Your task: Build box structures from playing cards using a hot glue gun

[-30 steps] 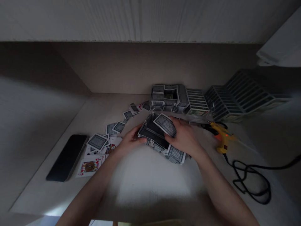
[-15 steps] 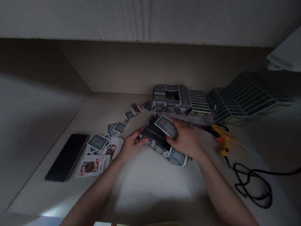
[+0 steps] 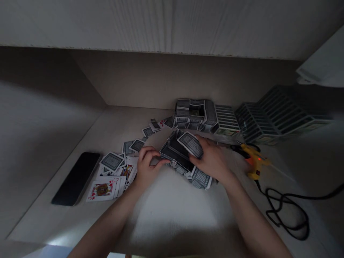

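Observation:
A small box-like structure made of playing cards sits on the light table in front of me. My right hand grips its right side, thumb and fingers pressing a dark-backed card against the top. My left hand rests at the structure's left edge with curled fingers, the fingertips touching the wall's lower corner. Whether it pinches a card there I cannot make out.
Loose cards lie scattered left, next to a black phone. Another card structure and rows of glued card panels stand at the back. A yellow glue gun with a black cord lies right.
My left hand has drawn back a little from the structure's left wall and curled its fingers. The right hand and the structure have stayed put.

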`<state>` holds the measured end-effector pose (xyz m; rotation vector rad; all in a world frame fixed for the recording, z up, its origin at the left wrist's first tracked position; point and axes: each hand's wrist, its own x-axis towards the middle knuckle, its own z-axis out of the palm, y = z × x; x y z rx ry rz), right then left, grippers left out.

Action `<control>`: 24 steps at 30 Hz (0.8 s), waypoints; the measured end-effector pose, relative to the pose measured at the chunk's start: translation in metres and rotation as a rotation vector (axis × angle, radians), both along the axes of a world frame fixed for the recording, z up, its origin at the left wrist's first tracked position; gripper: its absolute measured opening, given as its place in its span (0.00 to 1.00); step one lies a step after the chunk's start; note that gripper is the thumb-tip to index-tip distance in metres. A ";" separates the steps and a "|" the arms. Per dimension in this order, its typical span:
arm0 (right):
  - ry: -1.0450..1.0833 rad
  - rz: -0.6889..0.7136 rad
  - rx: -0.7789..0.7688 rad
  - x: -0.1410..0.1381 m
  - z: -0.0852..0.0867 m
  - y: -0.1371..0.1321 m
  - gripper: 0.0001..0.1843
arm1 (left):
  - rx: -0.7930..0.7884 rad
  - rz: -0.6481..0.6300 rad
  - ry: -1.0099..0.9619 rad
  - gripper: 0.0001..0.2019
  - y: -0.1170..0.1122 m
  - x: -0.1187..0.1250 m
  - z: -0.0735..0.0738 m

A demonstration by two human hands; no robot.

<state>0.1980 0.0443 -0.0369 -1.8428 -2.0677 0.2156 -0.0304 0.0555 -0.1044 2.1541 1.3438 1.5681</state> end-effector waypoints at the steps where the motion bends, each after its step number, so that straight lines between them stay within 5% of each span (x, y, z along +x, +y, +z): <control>1: -0.001 -0.002 0.001 0.000 0.000 0.000 0.32 | 0.014 -0.022 0.004 0.11 0.000 0.000 0.000; 6: 0.007 0.009 0.005 -0.001 0.002 -0.001 0.31 | 0.086 -0.095 0.109 0.03 0.004 -0.012 0.002; 15: 0.022 0.004 0.001 -0.001 0.000 0.001 0.33 | 0.137 -0.167 0.297 0.05 0.009 -0.023 0.014; 24: -0.003 0.005 0.001 -0.003 0.003 -0.001 0.32 | -0.123 -0.067 0.106 0.01 -0.005 -0.004 0.000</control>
